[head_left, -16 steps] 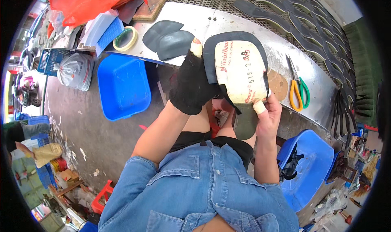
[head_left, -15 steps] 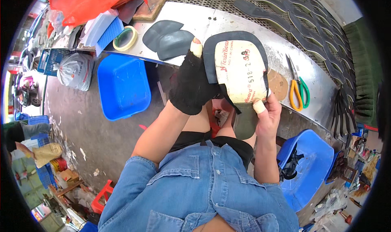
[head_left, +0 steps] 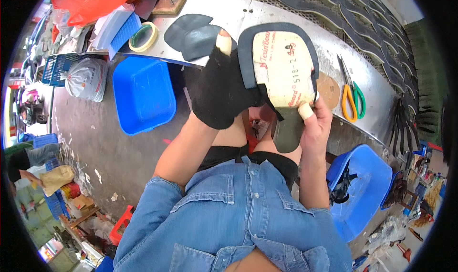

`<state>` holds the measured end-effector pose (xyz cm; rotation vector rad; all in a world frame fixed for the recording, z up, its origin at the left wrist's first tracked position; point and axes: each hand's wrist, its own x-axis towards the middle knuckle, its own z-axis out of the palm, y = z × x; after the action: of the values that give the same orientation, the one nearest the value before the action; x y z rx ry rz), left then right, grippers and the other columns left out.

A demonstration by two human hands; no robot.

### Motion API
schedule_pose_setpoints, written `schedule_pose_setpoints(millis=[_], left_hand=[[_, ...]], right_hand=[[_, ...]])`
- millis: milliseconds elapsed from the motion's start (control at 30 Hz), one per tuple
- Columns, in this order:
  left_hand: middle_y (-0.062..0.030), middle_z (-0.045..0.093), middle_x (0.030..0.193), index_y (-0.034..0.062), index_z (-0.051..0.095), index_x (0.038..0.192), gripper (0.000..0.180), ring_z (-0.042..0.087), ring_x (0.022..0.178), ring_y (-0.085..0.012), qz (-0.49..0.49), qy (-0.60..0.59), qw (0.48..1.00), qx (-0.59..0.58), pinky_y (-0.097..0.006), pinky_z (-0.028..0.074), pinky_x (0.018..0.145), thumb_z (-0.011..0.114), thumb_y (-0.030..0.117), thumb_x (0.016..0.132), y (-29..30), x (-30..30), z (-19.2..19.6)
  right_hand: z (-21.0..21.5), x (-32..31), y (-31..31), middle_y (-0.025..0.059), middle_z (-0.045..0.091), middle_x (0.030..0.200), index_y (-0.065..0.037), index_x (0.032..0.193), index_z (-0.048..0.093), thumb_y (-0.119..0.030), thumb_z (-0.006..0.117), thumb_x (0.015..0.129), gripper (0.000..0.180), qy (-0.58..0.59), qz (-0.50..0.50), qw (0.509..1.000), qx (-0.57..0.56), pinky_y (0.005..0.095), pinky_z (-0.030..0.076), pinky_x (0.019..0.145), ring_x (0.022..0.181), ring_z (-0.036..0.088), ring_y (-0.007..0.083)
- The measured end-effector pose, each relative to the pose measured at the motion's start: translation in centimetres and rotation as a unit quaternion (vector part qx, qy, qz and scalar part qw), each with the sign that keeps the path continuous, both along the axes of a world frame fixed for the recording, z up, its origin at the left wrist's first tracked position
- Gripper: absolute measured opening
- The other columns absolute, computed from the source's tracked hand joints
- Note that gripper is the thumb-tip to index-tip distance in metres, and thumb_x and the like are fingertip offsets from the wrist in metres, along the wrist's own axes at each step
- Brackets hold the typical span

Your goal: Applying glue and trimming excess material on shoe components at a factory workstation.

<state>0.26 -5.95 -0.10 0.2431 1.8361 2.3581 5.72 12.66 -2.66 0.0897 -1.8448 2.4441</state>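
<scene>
In front of me I hold a shoe insole (head_left: 279,71), its cream board face toward me with printing on it. A black sheet covering (head_left: 247,38) sticks out around its rounded front edge, and a thin black strap (head_left: 270,102) crosses its lower left side. The dark narrow heel end (head_left: 288,136) hangs down between my hands. My left hand (head_left: 222,88), in a black fingerless glove with its thumb wrapped, is closed on the left side; its other fingers are hidden behind. My right hand (head_left: 316,121), bare with a wrapped thumb, pinches the lower right edge.
On the metal bench lie black cut pieces (head_left: 193,36), a tape roll (head_left: 143,37), a brown insole (head_left: 327,90) and scissors (head_left: 350,93). Dark soles (head_left: 329,21) cover the mesh rack behind. Blue tubs stand at left (head_left: 143,95) and right (head_left: 365,191); the right one holds black straps.
My hands and the insole have shifted slightly up in view, and the left glove turns a little more toward me. Both hands keep their hold.
</scene>
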Motion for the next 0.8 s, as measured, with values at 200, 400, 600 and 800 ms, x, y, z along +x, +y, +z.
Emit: schedule_pose_setpoints(millis=[200, 400, 600, 800], left_hand=[[-0.0126, 0.057, 0.12, 0.001, 0.049, 0.125, 0.056, 0.051, 0.115, -0.0204, -0.131, 0.001, 0.991, 0.033, -0.038, 0.039, 0.099, 0.066, 0.032, 0.081, -0.9, -0.4, -0.6], [-0.01, 0.066, 0.101, -0.0006, 0.061, 0.111, 0.035, 0.062, 0.091, -0.0161, -0.111, -0.113, 0.987, 0.029, -0.03, 0.051, 0.078, 0.068, 0.005, 0.077, 0.0, 0.4, -0.7], [-0.0103, 0.066, 0.099, -0.0007, 0.06, 0.113, 0.034, 0.064, 0.084, -0.0157, -0.121, -0.168, 0.97, 0.13, -0.028, 0.052, 0.073, 0.067, 0.004, 0.08, 0.3, 0.1, -1.0], [-0.0126, 0.062, 0.107, -0.0023, 0.052, 0.12, 0.04, 0.063, 0.09, -0.0195, -0.098, -0.172, 0.968, 0.153, -0.03, 0.053, 0.076, 0.065, 0.007, 0.083, 0.9, -0.1, -0.8]], right_hand=[[0.0, -0.4, 1.0, 0.0082, 0.065, 0.1, 0.005, 0.11, 0.057, -0.002, 0.055, 0.085, 0.025, 0.006, 0.006, 1.0, -0.026, 0.0239, 0.047, 0.08, 0.09, 0.06, 0.0109], [-0.1, 0.0, 2.0, 0.0041, 0.064, 0.098, 0.003, 0.108, 0.058, -0.004, 0.06, 0.084, 0.025, -0.001, 0.01, 1.0, 0.004, 0.0226, 0.046, 0.076, 0.087, 0.058, 0.0073], [-0.2, -0.5, 5.1, 0.015, 0.059, 0.115, 0.009, 0.124, 0.047, -0.056, 0.057, 0.083, 0.076, -0.05, 0.209, 0.975, -0.061, 0.032, 0.046, 0.089, 0.104, 0.058, 0.0192], [-1.2, 0.6, 5.7, 0.0268, 0.054, 0.115, 0.011, 0.135, 0.028, -0.06, 0.052, 0.082, 0.091, -0.064, 0.301, 0.942, -0.133, 0.0389, 0.051, 0.083, 0.095, 0.063, 0.0315]])
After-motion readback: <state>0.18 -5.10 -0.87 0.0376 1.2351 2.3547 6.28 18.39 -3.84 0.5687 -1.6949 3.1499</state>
